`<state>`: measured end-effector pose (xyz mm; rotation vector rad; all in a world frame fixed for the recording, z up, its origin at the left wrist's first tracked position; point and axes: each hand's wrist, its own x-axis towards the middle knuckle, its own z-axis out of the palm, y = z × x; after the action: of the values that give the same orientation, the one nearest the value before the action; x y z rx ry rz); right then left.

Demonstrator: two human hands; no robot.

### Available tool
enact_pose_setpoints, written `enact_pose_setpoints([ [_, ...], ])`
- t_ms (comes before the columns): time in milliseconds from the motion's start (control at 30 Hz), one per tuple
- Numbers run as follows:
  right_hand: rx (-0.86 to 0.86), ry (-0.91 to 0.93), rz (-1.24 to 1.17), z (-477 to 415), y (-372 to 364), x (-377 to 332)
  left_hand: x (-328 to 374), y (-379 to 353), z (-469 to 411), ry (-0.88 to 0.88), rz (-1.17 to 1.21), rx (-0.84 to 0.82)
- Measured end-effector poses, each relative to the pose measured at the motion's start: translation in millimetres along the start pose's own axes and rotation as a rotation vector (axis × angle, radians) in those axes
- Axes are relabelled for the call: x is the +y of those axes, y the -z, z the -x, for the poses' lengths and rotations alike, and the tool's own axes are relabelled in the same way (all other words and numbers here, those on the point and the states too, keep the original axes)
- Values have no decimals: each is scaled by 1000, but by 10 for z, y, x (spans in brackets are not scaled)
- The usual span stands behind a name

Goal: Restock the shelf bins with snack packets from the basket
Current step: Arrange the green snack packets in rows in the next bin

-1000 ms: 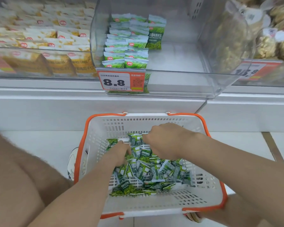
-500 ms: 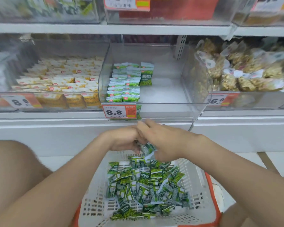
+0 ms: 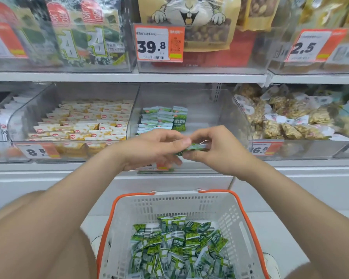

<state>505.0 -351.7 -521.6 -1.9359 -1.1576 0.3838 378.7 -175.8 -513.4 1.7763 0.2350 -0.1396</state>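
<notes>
A white basket with orange handles [image 3: 228,214] stands on the floor below the shelf, holding several green snack packets [image 3: 177,246]. My left hand [image 3: 151,149] and my right hand [image 3: 214,150] meet in front of the clear middle shelf bin [image 3: 210,121]. Between them they pinch a small stack of green packets [image 3: 195,148]. Rows of the same green packets [image 3: 161,119] stand in the left part of that bin; its right part is bare.
The bin to the left holds white and yellow packets [image 3: 85,121]; the one to the right holds bagged nut clusters [image 3: 286,119]. Orange price tags [image 3: 159,44] hang on the upper shelf bins. My bare knee [image 3: 28,238] is at lower left.
Both hands have come up out of the basket with green packets, rising to the front of the middle bin. The camera has tilted upward, showing the upper shelf.
</notes>
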Motion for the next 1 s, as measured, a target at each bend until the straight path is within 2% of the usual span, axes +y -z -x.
enact_pose_setpoints([
  [133,94,-211,-178,-109,10,-25,21,16,-80,-103,-21,156],
  [367,121,-256,-295,-304,118,-32,12,111,-243,-82,30,327],
  [567,99,-321,-482,-489,22,100,-5,154,-310,-8,52,358],
  [600,108,-323,-528,-523,-8,117,-22,174,-329,-23,-18,389],
  [667,117,-310,-536,-612,-37,178,-74,244,-389,-71,-350,486],
  [700,123,-292,-447,-666,-42,227,-105,286,-414,-95,-551,534],
  [767,151,-253,-99,-793,-54,366,-187,360,-463,-126,-886,539],
  [800,171,-253,63,-839,-26,446,-202,368,-498,-105,-1018,476],
  [867,185,-291,186,-996,-98,584,-283,450,-533,50,-1200,287],
  [933,202,-322,247,-1113,-109,710,-275,409,-545,193,-1257,117],
  [1000,180,-333,315,-1311,-173,813,-255,423,-565,221,-1237,55],
])
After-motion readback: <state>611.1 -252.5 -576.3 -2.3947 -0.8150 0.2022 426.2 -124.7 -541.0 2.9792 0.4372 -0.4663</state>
